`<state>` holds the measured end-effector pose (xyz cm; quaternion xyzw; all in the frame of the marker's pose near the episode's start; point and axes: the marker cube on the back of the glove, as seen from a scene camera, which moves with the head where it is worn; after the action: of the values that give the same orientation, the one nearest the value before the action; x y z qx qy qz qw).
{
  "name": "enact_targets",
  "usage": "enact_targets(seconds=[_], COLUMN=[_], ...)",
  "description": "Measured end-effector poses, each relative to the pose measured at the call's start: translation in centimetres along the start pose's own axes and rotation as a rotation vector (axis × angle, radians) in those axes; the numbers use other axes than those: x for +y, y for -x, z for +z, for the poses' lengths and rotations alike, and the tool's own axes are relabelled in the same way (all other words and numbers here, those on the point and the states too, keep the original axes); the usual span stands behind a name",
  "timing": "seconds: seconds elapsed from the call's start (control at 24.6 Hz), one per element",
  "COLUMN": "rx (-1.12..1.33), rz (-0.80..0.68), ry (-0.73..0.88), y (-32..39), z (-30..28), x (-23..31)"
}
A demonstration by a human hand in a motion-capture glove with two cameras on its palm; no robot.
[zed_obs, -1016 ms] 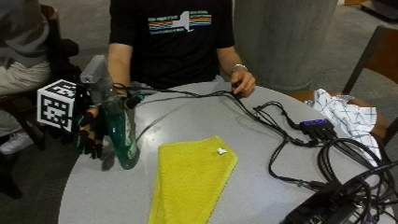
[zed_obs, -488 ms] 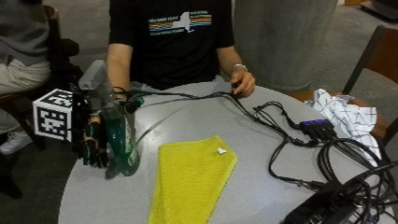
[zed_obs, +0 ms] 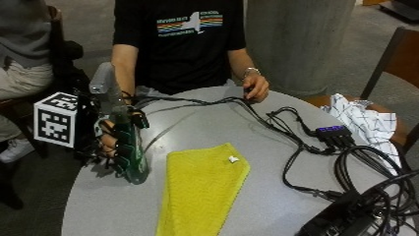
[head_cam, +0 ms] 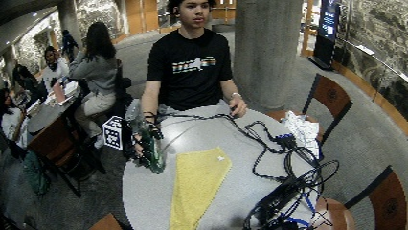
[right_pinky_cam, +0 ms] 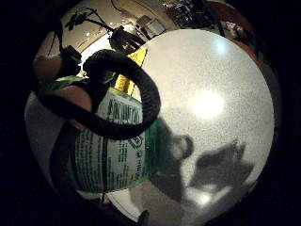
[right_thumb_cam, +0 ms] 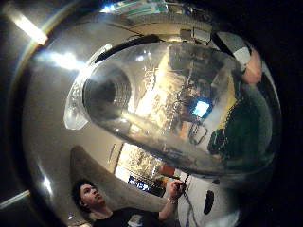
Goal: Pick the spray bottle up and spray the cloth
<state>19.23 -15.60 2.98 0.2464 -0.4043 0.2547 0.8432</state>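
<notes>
A green spray bottle [zed_obs: 131,155] with a grey trigger head [zed_obs: 104,84] stands near the table's left edge, its base at or just above the tabletop. My gloved right hand [zed_obs: 111,142] grips the bottle's body from the left, fingers curled round it. The label side of the bottle [right_pinky_cam: 115,155] fills the little finger side palm view, and its clear top [right_thumb_cam: 165,109] fills the thumb side view. A yellow cloth [zed_obs: 199,189] lies flat on the table just right of the bottle, with a small white tag [zed_obs: 232,159] near its far corner.
The round grey table [zed_obs: 216,128] carries black cables [zed_obs: 288,132] and a small hub [zed_obs: 334,132] on its right half. A white checked cloth [zed_obs: 363,120] lies at the right edge. The person's bare left hand [zed_obs: 254,88] rests at the far rim.
The hand and bottle have shifted slightly toward the table's front-left, and the bottle's trigger head now stands more upright.
</notes>
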Motion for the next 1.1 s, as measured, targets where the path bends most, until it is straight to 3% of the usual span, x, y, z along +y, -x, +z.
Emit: enact_targets(seconds=[0.2,0.53,1.1], rx=[0.023,0.103,0.173], rz=[0.001,0.123,0.431], ry=[0.110,0.379,0.578], y=[1.4,3.9,5.1], z=[0.4,1.3,2.5], x=[1.0,2.5,3.7])
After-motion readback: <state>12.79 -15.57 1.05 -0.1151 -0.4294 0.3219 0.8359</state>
